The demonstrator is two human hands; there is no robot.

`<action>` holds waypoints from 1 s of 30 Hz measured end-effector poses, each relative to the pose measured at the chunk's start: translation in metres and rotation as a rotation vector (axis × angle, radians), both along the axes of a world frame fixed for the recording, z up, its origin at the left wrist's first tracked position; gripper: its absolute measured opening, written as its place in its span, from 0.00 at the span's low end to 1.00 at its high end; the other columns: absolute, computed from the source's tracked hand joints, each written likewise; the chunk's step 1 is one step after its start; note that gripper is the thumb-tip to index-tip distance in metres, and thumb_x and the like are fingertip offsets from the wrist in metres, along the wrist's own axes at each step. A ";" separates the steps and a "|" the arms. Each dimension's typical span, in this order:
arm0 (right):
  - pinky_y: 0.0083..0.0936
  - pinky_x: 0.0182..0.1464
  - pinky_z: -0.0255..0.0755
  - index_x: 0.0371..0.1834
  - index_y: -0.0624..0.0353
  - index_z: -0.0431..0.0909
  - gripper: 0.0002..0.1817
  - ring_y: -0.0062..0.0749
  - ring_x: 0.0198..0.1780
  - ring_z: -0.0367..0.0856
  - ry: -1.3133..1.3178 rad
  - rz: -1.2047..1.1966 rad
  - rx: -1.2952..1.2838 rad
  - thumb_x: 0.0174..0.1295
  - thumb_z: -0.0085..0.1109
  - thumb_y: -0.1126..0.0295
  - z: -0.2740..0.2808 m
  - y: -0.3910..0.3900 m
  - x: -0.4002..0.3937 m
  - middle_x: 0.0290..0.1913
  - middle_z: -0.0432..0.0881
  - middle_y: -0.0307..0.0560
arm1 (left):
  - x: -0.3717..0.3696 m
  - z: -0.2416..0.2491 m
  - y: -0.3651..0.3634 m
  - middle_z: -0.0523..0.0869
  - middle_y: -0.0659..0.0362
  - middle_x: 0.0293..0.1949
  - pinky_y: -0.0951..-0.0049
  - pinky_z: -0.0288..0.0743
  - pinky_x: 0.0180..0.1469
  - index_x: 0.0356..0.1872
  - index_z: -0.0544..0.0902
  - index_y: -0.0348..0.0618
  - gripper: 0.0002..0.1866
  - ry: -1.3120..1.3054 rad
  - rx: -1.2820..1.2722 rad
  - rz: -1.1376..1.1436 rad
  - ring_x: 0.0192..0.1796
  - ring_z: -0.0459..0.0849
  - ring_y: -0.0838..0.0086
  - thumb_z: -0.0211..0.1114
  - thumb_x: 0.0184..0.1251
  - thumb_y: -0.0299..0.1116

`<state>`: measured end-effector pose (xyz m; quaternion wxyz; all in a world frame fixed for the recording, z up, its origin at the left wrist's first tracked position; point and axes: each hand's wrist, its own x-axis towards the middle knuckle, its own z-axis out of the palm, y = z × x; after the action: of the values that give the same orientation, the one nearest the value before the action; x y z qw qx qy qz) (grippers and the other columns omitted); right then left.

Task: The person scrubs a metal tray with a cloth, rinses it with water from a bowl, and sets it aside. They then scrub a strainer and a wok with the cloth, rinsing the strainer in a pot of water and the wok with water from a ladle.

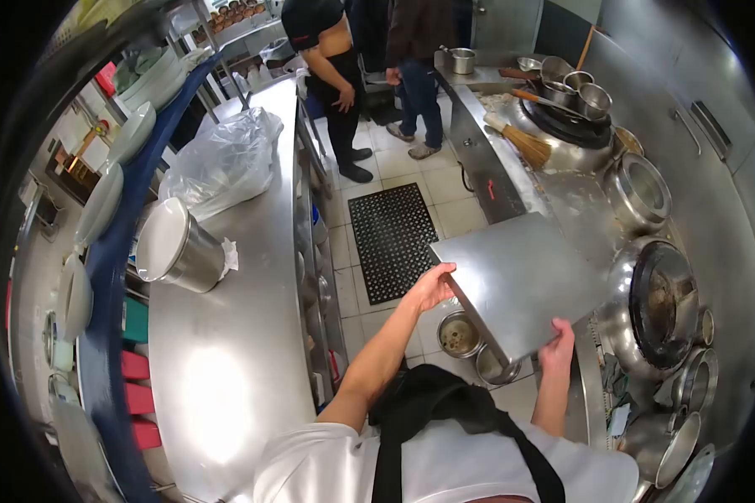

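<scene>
Between my two hands is a flat, square stainless steel panel (pixel 520 281) with a turned-down edge, held tilted in front of my body. My left hand (pixel 432 287) grips its left edge, thumb on top and fingers underneath. On the near right side, my right hand (pixel 556 345) is closed on the panel's edge, its fingers partly hidden. Below the panel, two round metal pots (pixel 459 334) sit near the floor. The panel's far right corner reaches over the cooking range (pixel 554 189), close to a large wok station (pixel 663 302).
At left runs a steel counter (pixel 252 352) with a lidded metal container (pixel 189 251) and a clear plastic bag (pixel 226 159). A black perforated mat (pixel 394 243) lies on the tiled floor. Two people (pixel 340 92) stand ahead. Pots and a brush (pixel 524 144) crowd the range.
</scene>
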<state>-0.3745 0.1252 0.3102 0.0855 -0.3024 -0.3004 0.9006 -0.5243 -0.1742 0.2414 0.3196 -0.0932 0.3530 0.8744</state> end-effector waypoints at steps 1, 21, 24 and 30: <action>0.44 0.64 0.74 0.50 0.62 0.77 0.18 0.44 0.54 0.81 0.007 0.040 -0.019 0.54 0.60 0.75 -0.004 -0.010 -0.020 0.49 0.82 0.48 | -0.004 -0.005 -0.025 0.85 0.53 0.48 0.61 0.82 0.54 0.51 0.79 0.42 0.20 -0.090 -0.163 -0.039 0.51 0.86 0.64 0.67 0.68 0.46; 0.39 0.47 0.78 0.39 0.66 0.83 0.21 0.52 0.43 0.87 -0.174 1.026 1.512 0.40 0.68 0.66 -0.083 -0.208 -0.471 0.36 0.87 0.59 | -0.154 -0.102 -0.344 0.87 0.54 0.46 0.70 0.79 0.51 0.54 0.80 0.35 0.22 0.138 -1.098 0.262 0.47 0.86 0.68 0.70 0.64 0.37; 0.42 0.54 0.77 0.43 0.66 0.83 0.24 0.57 0.52 0.85 -0.173 1.153 1.724 0.41 0.68 0.64 -0.117 -0.253 -0.518 0.45 0.86 0.65 | -0.134 -0.067 -0.357 0.87 0.54 0.46 0.70 0.78 0.53 0.54 0.81 0.37 0.21 0.044 -1.146 0.351 0.50 0.85 0.68 0.70 0.64 0.36; 0.41 0.55 0.78 0.44 0.68 0.84 0.25 0.56 0.52 0.85 -0.018 1.439 1.627 0.43 0.67 0.63 -0.099 -0.339 -0.627 0.45 0.85 0.68 | -0.112 0.031 -0.349 0.86 0.59 0.46 0.73 0.78 0.50 0.57 0.78 0.40 0.20 -0.292 -0.900 0.652 0.49 0.86 0.72 0.70 0.68 0.35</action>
<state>-1.0015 -0.2143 0.2109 -0.2899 0.0855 -0.9147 0.2684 -0.6364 -0.5233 0.2728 0.0076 -0.4441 0.5957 0.6692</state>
